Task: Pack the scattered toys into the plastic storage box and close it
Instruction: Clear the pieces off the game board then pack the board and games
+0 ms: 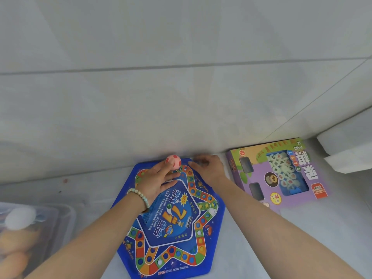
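Observation:
A blue hexagonal game board (171, 234) lies flat in front of me. My left hand (159, 179) rests over its far edge, fingertips on a small pink ball with red patches (173, 162). Whether the ball is gripped or only touched is unclear. My right hand (207, 166) is at the board's far right corner by the wall, fingers curled; what they hold is hidden. The clear plastic storage box (60, 220) stands at the lower left with a white toy (20, 218) and orange plush shapes inside.
A purple chess-set carton (277, 174) lies to the right of the board. White folded paper or packaging (346, 156) sits at the far right. A pale tiled wall (181, 97) rises directly behind the board.

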